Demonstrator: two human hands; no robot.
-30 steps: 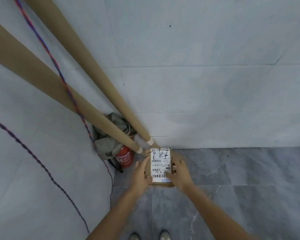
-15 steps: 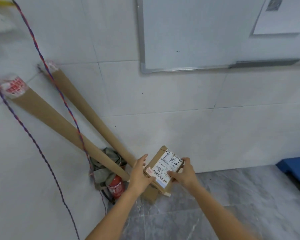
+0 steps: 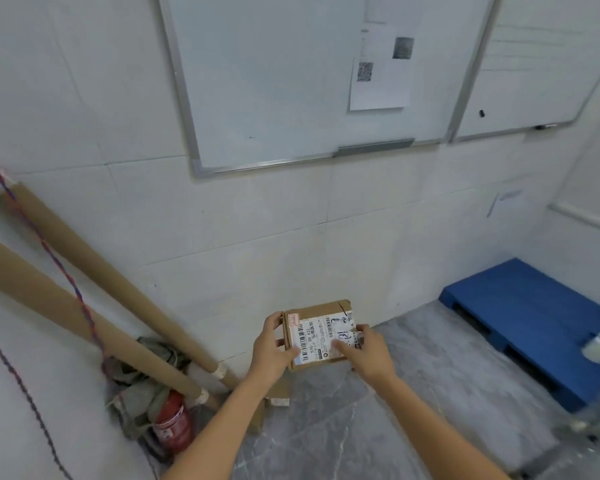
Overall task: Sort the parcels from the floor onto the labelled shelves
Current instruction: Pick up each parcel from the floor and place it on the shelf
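Head view: a small cardboard parcel (image 3: 317,308) is held up off the grey floor (image 3: 395,410), in front of the tiled wall, with its white label (image 3: 321,337) turned upward. Its left edge is gripped by the left hand (image 3: 271,351), with the fingers curled round the side. Its right edge is clasped by the right hand (image 3: 371,355), with a finger laid across the label. Two long cardboard tubes (image 3: 94,271) are leaned into the left corner, beside a red fire extinguisher (image 3: 172,424). A blue pallet (image 3: 534,317) is seen at the right.
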